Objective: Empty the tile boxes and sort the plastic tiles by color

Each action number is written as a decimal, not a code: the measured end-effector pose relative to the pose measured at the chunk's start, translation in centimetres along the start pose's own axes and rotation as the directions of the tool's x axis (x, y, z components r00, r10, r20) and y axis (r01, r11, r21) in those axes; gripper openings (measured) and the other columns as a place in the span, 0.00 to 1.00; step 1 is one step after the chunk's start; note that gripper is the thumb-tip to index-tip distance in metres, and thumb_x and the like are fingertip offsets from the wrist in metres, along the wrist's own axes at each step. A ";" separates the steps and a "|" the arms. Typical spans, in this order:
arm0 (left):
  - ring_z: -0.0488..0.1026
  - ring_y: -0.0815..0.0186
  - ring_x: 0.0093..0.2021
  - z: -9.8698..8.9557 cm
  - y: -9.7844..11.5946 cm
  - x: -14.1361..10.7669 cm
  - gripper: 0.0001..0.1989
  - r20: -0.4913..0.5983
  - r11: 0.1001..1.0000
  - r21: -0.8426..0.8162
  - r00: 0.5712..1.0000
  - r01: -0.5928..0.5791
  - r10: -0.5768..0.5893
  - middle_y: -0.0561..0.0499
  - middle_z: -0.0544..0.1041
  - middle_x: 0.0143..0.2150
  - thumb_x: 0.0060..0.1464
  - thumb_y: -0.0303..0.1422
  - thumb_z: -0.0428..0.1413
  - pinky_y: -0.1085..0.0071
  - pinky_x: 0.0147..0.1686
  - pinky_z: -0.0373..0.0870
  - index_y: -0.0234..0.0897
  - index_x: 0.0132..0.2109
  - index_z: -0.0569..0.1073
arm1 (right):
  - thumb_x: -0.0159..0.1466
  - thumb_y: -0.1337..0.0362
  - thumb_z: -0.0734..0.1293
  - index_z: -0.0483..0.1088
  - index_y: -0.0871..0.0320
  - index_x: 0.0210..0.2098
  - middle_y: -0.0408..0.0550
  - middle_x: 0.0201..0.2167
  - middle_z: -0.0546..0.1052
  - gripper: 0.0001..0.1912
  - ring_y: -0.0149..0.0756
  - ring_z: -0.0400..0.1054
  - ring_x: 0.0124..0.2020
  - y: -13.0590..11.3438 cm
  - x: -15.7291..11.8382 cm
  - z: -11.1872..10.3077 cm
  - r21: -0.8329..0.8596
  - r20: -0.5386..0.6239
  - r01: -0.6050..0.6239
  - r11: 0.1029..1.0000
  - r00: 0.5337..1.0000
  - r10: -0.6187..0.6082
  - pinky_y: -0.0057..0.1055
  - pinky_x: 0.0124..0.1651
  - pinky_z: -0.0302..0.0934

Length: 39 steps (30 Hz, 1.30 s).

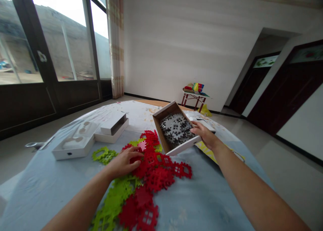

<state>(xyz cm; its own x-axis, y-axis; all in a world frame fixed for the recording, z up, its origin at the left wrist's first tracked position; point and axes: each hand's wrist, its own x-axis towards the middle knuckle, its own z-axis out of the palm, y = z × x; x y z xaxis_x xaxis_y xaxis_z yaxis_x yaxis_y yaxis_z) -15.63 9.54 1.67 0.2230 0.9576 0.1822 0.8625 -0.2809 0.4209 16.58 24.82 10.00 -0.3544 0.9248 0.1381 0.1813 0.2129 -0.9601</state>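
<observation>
Head view, only one. Right hand (204, 134) has its grip closed on the right edge of a white cardboard box (184, 146), thumb and fingers over the rim. Box is tilted, mouth toward the camera, brown inside. Can't tell if its lower edge touches the worktop (202, 200). Inside: a heap of grey notched pieces (176, 125), one with a window cutout.

Left hand (126, 161) is palm down on the loose pile, fingers spread and lightly bent over red notched pieces (160, 178). Can't tell if that grip pinches anything. A pink piece (142, 145) sits right by its fingertips.

Red pieces run from near the box down to the near side, overlapping, some with window cutouts. Green pieces (111, 202) lie along their left side, partly behind the left forearm; a small green cluster (104, 155) is just beyond the left wrist.

Further left on the worktop: a white tray (75, 152) with a molded insert, and next to it a smaller white box (113, 125) resting in a shallow one. A yellow-patterned flat item (208, 152) is partly behind the right forearm.

Background: small side table (195, 94) with colourful packages on it, yellow bag (205, 110) on the floor beside it.
</observation>
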 end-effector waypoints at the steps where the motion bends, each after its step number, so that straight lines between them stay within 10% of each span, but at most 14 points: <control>1: 0.66 0.60 0.52 -0.2 0.0 0.0 0.19 -0.011 1.000 -0.023 1.000 0.002 -0.002 0.46 0.68 0.54 0.54 0.40 0.46 0.67 0.52 0.60 0.42 0.49 0.73 | 0.49 0.58 0.67 0.61 0.57 0.52 0.48 0.40 0.72 0.31 0.39 0.68 0.40 -0.6 -0.2 0.4 -0.054 0.019 0.050 0.997 0.999 -0.049 0.35 0.42 0.62; 5: 0.70 0.62 0.46 -0.8 -1.5 0.1 0.21 -0.207 0.989 -0.012 0.968 0.145 -0.144 0.48 0.74 0.46 0.57 0.41 0.40 0.69 0.47 0.63 0.39 0.46 0.74 | 0.48 0.56 0.68 0.60 0.54 0.53 0.50 0.49 0.66 0.34 0.43 0.61 0.50 -2.5 -1.7 3.1 -0.360 0.081 0.258 0.897 0.966 -0.246 0.42 0.53 0.55; 9: 0.70 0.59 0.46 -1.5 -4.2 -0.7 0.22 -0.486 0.907 0.052 0.804 0.418 -0.343 0.46 0.76 0.43 0.56 0.39 0.39 0.67 0.47 0.62 0.37 0.43 0.74 | 0.47 0.56 0.69 0.59 0.54 0.55 0.52 0.53 0.60 0.37 0.46 0.52 0.57 -3.7 -3.4 6.3 -0.608 0.170 0.439 0.662 0.886 -0.432 0.43 0.60 0.47; 14: 0.69 0.57 0.48 -1.6 -6.5 -1.7 0.23 -0.534 0.768 -0.008 0.647 0.640 -0.544 0.45 0.75 0.47 0.55 0.39 0.37 0.64 0.45 0.63 0.38 0.45 0.74 | 0.47 0.56 0.68 0.56 0.56 0.57 0.56 0.55 0.56 0.39 0.49 0.51 0.57 -4.7 -4.0 8.1 -0.713 0.211 0.478 0.513 0.844 -0.493 0.45 0.60 0.47; 23: 0.67 0.58 0.51 -1.0 -6.9 -1.5 0.25 -0.452 0.784 -0.050 0.686 0.618 -0.570 0.43 0.73 0.49 0.56 0.40 0.36 0.67 0.46 0.63 0.35 0.47 0.73 | 0.49 0.56 0.68 0.53 0.52 0.59 0.55 0.57 0.54 0.40 0.53 0.50 0.56 -5.4 -5.1 8.2 -0.701 0.429 0.663 0.264 0.687 -0.586 0.50 0.57 0.49; 39: 0.68 0.59 0.49 -1.0 -6.6 -1.6 0.25 -0.485 0.759 0.026 0.672 0.651 -0.559 0.45 0.74 0.47 0.57 0.40 0.34 0.69 0.43 0.62 0.37 0.43 0.74 | 0.53 0.59 0.67 0.54 0.52 0.59 0.55 0.61 0.49 0.36 0.54 0.46 0.59 -4.5 -4.9 4.0 -0.822 0.358 0.563 0.091 0.633 -0.686 0.51 0.57 0.44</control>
<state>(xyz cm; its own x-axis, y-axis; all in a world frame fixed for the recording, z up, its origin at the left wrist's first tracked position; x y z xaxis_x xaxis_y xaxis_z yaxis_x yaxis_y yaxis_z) -22.13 9.83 -0.50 -0.5529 0.7700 0.3185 0.8117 0.4114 0.4146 13.84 18.09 12.68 -0.6775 0.3267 0.6589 0.5705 0.7989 0.1905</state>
